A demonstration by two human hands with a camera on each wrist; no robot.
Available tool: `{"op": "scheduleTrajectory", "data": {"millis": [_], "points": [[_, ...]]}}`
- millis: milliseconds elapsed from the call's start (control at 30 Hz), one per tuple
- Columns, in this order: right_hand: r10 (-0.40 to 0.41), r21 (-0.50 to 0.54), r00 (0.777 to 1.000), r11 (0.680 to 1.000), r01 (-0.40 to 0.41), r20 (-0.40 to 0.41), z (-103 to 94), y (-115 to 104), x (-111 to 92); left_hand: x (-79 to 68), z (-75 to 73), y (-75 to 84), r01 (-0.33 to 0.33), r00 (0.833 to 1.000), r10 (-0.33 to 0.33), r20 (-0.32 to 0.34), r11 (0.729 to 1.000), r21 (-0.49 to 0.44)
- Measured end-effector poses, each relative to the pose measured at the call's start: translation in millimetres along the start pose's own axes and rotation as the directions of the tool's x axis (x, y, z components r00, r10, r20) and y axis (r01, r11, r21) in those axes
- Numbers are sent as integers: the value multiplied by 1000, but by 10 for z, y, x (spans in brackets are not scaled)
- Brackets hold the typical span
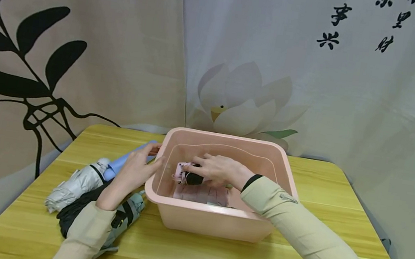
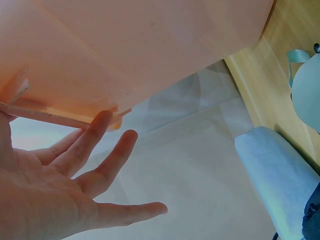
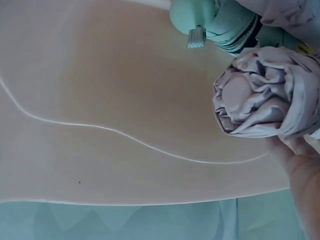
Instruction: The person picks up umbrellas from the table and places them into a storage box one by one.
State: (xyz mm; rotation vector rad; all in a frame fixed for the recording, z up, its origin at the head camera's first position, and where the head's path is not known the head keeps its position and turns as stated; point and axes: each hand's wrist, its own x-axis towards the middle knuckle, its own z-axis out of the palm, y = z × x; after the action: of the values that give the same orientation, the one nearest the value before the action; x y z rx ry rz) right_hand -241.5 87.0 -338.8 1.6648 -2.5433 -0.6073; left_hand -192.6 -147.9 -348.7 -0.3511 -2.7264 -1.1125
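Plainly, we see the left hand [image 1: 133, 170] at the near-left rim of the pink bin [image 1: 218, 223], its fingers mostly straight and touching that rim. Within the bin, the right hand [image 1: 221, 171] has its fingers curled around a folded pale-pink umbrella [image 3: 265, 95], as far as we can judge, since the hand covers much of it. Below those right fingers we find another pink bundle [image 1: 199, 194] and, just beside the held one, a green umbrella [image 3: 232, 27]. Against the left fingers' outer side lies a blue bundle [image 1: 113, 170]; behind them, around the left wrist, we notice a silver umbrella [image 1: 78, 184], a black bundle [image 1: 77, 208] and a grey-green umbrella [image 1: 134, 207] on the wooden table [image 1: 312, 257].
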Motion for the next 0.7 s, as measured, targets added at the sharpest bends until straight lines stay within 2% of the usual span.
{"op": "scheduleTrajectory", "data": {"millis": [233, 500, 700], "points": [[-6, -15, 1000, 1000, 7, 24, 24, -32, 15, -6, 0, -10, -2, 1000, 2, 2, 1000, 3], [7, -101, 1000, 995, -8, -8, -40, -16, 13, 2, 2, -11, -3, 1000, 3, -1, 1000, -3], [4, -139, 991, 990, -22, -131, -136, 33, -52, 3, 4, -6, 0, 1000, 0, -5, 1000, 2]]}}
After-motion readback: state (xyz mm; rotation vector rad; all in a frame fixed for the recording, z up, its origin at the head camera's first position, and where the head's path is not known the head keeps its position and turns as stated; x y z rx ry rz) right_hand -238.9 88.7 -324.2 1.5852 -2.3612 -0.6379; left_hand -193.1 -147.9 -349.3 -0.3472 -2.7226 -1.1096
